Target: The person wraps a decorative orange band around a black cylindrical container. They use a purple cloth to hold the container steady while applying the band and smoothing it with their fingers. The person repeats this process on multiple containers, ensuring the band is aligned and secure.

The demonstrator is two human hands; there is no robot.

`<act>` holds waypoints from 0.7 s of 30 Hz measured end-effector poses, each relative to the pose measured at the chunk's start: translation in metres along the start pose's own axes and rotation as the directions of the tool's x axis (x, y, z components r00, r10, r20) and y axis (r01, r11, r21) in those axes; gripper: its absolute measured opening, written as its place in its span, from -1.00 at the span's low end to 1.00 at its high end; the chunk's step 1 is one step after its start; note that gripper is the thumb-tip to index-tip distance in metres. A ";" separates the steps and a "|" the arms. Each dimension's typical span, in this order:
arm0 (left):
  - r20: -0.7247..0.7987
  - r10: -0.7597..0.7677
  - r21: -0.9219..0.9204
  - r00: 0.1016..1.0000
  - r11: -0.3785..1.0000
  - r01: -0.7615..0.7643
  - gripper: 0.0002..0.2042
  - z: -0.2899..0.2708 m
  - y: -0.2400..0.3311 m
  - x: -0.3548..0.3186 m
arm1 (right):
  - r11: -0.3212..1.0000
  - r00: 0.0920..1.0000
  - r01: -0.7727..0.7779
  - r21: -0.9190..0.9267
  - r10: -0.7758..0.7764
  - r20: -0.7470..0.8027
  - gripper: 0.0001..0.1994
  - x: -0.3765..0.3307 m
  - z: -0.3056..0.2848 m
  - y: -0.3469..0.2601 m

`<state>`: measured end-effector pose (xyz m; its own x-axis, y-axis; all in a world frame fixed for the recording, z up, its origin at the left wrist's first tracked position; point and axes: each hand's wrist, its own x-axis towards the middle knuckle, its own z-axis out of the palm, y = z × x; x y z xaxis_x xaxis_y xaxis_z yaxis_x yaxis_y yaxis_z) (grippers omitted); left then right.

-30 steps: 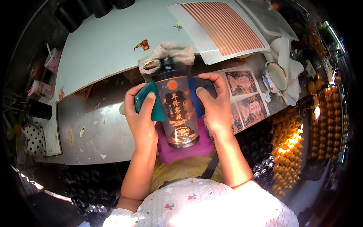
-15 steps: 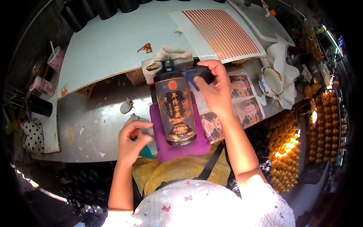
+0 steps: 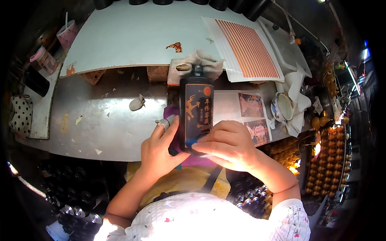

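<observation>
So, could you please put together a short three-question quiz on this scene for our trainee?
1. True or false: the fingertips of the person's right hand are at the base end of the dark bottle, not at its neck.

2. What does the orange-striped sheet mostly lie on?
A) the person's lap
B) the pale board
C) the floor

3. Fill in: seen from the wearer's side, the patterned bowl is to the ____ of the bottle.

Key:
1. True.
2. B.
3. Right.
</observation>
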<state>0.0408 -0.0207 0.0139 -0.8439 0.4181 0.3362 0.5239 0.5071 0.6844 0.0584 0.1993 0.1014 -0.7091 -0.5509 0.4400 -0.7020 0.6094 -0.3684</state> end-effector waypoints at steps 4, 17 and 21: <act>-0.054 0.049 0.001 0.997 0.999 -0.049 -0.06 0.005 -0.001 -0.001 | 0.967 0.962 -0.227 0.114 0.241 -0.131 -0.75 0.040 -0.005 0.046; -0.144 0.028 -0.081 0.989 0.996 -0.040 -0.12 0.012 -0.004 -0.004 | 0.981 0.995 -0.089 -0.172 0.097 0.035 -0.84 0.069 0.008 0.032; -0.160 -0.009 -0.149 0.987 0.989 -0.015 -0.13 0.015 -0.003 -0.004 | 0.922 0.979 0.122 -0.367 -0.173 -0.109 -0.80 0.069 0.010 0.034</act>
<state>0.0439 -0.0129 0.0010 -0.8564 0.2871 0.4292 0.5133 0.3829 0.7681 -0.0155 0.1764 0.1111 -0.5655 -0.5824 0.5840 -0.7102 0.7038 0.0141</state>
